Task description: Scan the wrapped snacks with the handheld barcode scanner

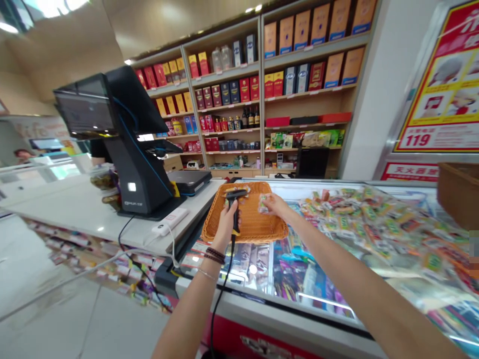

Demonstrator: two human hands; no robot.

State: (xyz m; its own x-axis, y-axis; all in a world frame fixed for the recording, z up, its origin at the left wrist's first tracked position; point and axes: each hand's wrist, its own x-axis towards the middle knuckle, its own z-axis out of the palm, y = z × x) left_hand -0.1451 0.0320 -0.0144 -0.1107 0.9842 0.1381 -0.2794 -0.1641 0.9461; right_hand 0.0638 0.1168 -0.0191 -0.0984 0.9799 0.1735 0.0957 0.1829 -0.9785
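Note:
My left hand is shut around the grip of a black corded handheld barcode scanner, and its head points down over a woven wicker basket. My right hand pinches a small clear snack packet above the basket's far right side. Several small items lie in the basket, partly hidden behind the scanner. The scanner's black cable hangs down past the front of the counter.
A black POS terminal stands on the white checkout counter to the left. A glass-topped freezer full of packaged snacks lies under my right arm. Shelves of boxed and bottled liquor stand behind. A wooden box intrudes at the right edge.

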